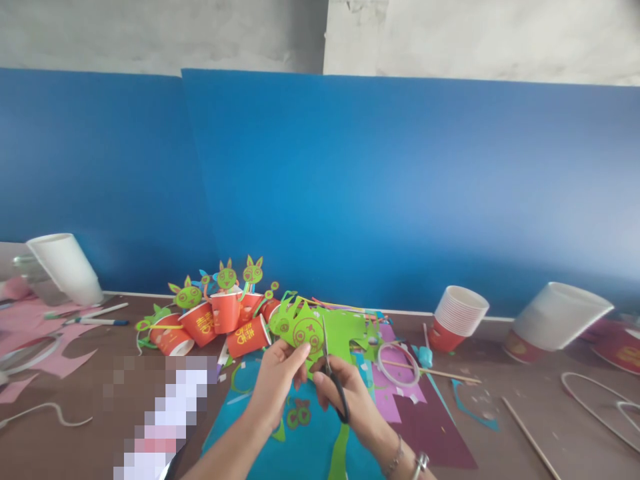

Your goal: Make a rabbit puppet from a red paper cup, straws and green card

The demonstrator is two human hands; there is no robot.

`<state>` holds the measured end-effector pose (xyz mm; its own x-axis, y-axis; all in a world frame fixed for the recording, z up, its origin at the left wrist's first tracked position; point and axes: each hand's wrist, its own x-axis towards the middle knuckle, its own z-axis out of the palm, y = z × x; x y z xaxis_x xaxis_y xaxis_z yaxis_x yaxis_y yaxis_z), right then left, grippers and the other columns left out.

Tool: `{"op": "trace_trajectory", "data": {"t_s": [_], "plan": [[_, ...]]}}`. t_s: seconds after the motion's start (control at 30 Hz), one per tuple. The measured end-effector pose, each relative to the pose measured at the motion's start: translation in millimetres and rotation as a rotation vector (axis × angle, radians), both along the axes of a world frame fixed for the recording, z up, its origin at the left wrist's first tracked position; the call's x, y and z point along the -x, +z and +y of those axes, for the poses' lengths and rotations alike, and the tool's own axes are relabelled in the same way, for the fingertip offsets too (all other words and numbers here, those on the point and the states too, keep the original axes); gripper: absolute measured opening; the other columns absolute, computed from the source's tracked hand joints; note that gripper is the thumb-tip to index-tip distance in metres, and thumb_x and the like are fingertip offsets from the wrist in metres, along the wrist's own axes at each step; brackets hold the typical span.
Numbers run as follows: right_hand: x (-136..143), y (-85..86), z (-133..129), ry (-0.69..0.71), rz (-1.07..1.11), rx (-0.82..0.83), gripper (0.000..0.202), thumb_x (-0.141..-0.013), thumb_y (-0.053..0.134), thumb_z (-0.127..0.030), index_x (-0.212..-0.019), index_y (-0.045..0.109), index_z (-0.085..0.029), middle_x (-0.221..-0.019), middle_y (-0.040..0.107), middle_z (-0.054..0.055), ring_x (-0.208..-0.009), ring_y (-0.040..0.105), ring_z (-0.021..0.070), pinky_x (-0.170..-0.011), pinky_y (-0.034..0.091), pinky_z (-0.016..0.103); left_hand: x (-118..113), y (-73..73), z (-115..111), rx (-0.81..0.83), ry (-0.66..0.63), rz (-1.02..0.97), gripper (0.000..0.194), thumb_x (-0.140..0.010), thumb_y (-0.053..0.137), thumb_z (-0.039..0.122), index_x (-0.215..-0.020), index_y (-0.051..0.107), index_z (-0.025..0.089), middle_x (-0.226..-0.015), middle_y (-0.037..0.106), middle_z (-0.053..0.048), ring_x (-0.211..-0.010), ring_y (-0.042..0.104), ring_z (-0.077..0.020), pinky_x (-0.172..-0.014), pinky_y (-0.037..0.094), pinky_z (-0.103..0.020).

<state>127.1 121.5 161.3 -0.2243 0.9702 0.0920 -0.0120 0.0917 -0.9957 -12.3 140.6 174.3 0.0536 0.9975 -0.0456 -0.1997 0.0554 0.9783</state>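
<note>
My left hand (281, 375) pinches a sheet of green paper (345, 327) with an animal face drawn on it. In my right hand (345, 393) is a pair of black-handled scissors (337, 390), its blades upright against the green paper beside the drawn face. Both hands are above a blue paper sheet (235, 427). On that sheet lies a small green cut-out with two drawn circles (299, 417), and a green strip (339, 453) is below my right wrist.
Red paper cups (226, 313) with green animal-face cut-outs stand and lie at the back left. A cup stack (459, 313) is at the back right. Tape roll (399, 364), purple paper (387, 393) and wooden stick (530, 437) lie right; pink paper (45, 333) lies left.
</note>
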Motion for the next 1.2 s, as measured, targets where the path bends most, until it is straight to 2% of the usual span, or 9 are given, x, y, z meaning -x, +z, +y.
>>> {"op": "trace_trajectory", "data": {"t_s": [0.13,0.5,0.63,1.2], "plan": [[3.2,2.6,-3.1,-0.021,0.012,-0.005,0.043,-0.077,0.064,-0.058,-0.072,0.058,-0.016,-0.05,0.05,-0.004,-0.046,0.043,0.0094,-0.047,0.034,0.022,-1.5,-1.6,-1.2,-0.012,-0.011,0.007,0.039,-0.073,0.067,0.048,-0.054,0.05,0.018,-0.038,0.045,0.006,-0.039,0.037,-0.0071,-0.043,0.028,-0.02],[9.6,-5.1,-9.0,-0.065,0.063,-0.003,0.046,-0.08,0.061,-0.062,-0.071,0.056,-0.017,-0.048,0.047,-0.006,-0.044,0.04,0.0082,-0.045,0.031,0.021,-5.6,1.3,-5.9,0.026,0.032,-0.025,0.038,-0.068,0.072,0.048,-0.057,0.053,0.018,-0.039,0.045,0.006,-0.038,0.038,-0.0068,-0.041,0.027,-0.019],[10.9,-9.2,-9.8,-0.079,0.075,-0.005,0.045,-0.08,0.061,-0.061,-0.071,0.056,-0.017,-0.05,0.047,-0.006,-0.045,0.041,0.0079,-0.045,0.032,0.021,-7.3,0.5,-8.7,0.058,-0.003,-0.076,0.038,-0.067,0.073,0.05,-0.059,0.053,0.018,-0.039,0.045,0.006,-0.037,0.039,-0.0074,-0.04,0.029,-0.02],[10.9,-7.2,-8.8,-0.089,0.053,0.002,0.044,-0.082,0.059,-0.059,-0.071,0.055,-0.017,-0.045,0.042,-0.008,-0.04,0.034,0.0067,-0.041,0.026,0.02,-5.6,4.7,-8.6,0.067,0.012,-0.057,0.036,-0.065,0.073,0.047,-0.058,0.053,0.018,-0.039,0.046,0.006,-0.038,0.037,-0.0069,-0.041,0.026,-0.02]]}}
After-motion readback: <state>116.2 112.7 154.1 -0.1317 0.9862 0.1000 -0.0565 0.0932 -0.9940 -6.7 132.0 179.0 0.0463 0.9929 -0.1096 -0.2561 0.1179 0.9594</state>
